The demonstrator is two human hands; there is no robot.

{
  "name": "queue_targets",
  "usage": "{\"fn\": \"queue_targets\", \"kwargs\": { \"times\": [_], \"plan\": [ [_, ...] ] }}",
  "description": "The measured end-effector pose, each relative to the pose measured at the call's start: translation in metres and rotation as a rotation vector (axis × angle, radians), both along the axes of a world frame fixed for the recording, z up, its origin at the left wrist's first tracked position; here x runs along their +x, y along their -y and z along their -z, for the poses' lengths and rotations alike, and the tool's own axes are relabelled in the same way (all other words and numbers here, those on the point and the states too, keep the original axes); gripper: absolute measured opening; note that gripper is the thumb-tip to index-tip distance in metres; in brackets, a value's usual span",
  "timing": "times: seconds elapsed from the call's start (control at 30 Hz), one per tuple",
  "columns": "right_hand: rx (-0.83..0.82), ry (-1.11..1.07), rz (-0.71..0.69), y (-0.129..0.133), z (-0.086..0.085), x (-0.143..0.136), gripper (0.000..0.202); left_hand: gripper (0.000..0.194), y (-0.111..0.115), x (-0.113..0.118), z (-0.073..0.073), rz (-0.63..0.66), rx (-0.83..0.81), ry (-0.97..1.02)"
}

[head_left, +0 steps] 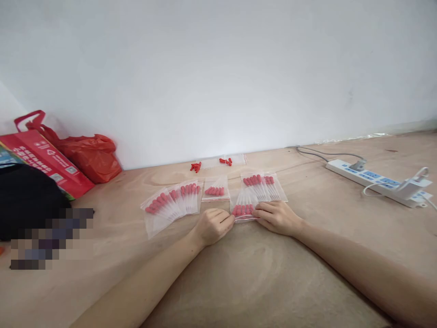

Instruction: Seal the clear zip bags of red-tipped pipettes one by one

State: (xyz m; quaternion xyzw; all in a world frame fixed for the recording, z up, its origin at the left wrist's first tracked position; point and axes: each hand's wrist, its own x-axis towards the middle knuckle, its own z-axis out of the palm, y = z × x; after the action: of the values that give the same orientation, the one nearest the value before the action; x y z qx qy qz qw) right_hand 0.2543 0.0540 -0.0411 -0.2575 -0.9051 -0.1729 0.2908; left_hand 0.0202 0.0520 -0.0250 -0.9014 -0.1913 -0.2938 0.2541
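A clear zip bag with a row of red-ended pale sticks lies in front of me, its zip edge towards me. At that edge's left corner, my left hand is closed with its fingers pressed together on the bag. My right hand pinches the right corner. A fan of overlapping filled bags lies to the left. Between it and the held bag is a smaller bag of red pieces. Behind my right hand are more filled bags, partly overlapped by the held one.
Loose red pieces and a second small red cluster lie near the wall, with clear bags beside them. A white power strip with plugs and cables is on the right. Red bags and a black cloth item stand left.
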Motion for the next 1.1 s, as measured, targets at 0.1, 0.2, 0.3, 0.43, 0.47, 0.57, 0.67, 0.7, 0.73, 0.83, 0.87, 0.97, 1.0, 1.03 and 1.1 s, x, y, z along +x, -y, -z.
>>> {"fn": "queue_targets", "kwargs": {
  "times": [0.1,0.2,0.3,0.43,0.47,0.57,0.67,0.7,0.73,0.83,0.87,0.97,1.0,1.03,1.1],
  "plan": [
    [0.045,0.039,-0.007,-0.0016,-0.0015,0.0029,0.023,0.012,0.0018,-0.0011,-0.0037,0.026,0.023,0.001],
    [0.099,0.081,-0.014,-0.0025,-0.0030,0.0053,0.026,0.018,0.0017,-0.0020,-0.0049,0.059,-0.009,-0.011],
    [0.155,0.124,-0.009,-0.0033,-0.0028,0.0056,0.028,0.025,-0.0012,-0.0027,-0.0031,0.095,-0.116,-0.019],
    [0.166,0.127,0.029,-0.0056,0.0002,0.0044,0.028,0.023,-0.0058,-0.0025,0.0010,0.098,-0.240,0.004],
    [0.162,0.120,0.036,-0.0063,0.0011,0.0042,0.028,0.022,-0.0064,-0.0021,0.0018,0.084,-0.244,0.021],
    [0.156,0.094,0.041,-0.0078,0.0027,0.0042,0.028,0.020,-0.0065,-0.0013,0.0033,0.069,-0.196,0.034],
    [0.143,0.084,0.041,-0.0081,0.0027,0.0049,0.028,0.020,-0.0057,-0.0019,0.0039,0.072,-0.138,0.003],
    [0.135,0.085,0.042,-0.0080,0.0025,0.0052,0.027,0.021,-0.0056,-0.0025,0.0041,0.071,-0.128,-0.005],
    [0.125,0.084,0.042,-0.0078,0.0022,0.0056,0.027,0.021,-0.0055,-0.0032,0.0041,0.071,-0.118,-0.010],
    [0.095,0.066,0.030,-0.0068,0.0012,0.0066,0.025,0.020,-0.0054,-0.0048,0.0037,0.075,-0.076,-0.020],
    [0.081,0.059,0.023,-0.0064,0.0009,0.0069,0.025,0.018,-0.0053,-0.0051,0.0033,0.071,-0.066,-0.022],
    [0.034,0.037,0.014,-0.0053,0.0005,0.0070,0.024,0.018,-0.0045,-0.0050,0.0009,0.057,-0.112,-0.025],
    [0.019,0.028,0.014,-0.0051,0.0007,0.0069,0.024,0.018,-0.0040,-0.0047,0.0001,0.054,-0.153,-0.020],
    [0.006,0.018,0.016,-0.0049,0.0011,0.0067,0.023,0.018,-0.0034,-0.0042,-0.0007,0.052,-0.199,-0.012],
    [-0.013,-0.003,0.019,-0.0047,0.0025,0.0059,0.021,0.017,-0.0019,-0.0027,-0.0015,0.041,-0.278,0.021]
  ]
}}
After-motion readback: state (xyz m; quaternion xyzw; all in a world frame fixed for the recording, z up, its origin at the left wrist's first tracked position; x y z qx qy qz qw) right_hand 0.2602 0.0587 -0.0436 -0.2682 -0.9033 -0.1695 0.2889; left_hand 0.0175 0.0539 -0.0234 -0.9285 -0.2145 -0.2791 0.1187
